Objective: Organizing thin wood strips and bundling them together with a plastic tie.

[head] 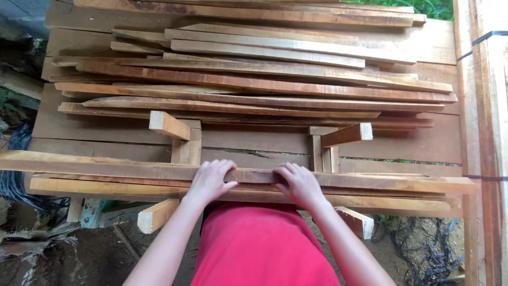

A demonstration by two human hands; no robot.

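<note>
A long rough wooden slat (106, 168) lies across the front of a small stack of similar slats, resting on two short wooden bearers (168, 126) (346, 134). My left hand (210, 180) grips the top slat just left of its middle, fingers curled over the far edge. My right hand (298, 183) grips the same slat a little to the right. Both arms reach forward from my red shirt (264, 249).
A larger heap of long slats (254, 85) lies behind on broad planks (106, 127). An upright timber post (484, 132) stands at the right. Black cables (434, 254) and dirt ground lie below, with blue cable (13, 175) at the left.
</note>
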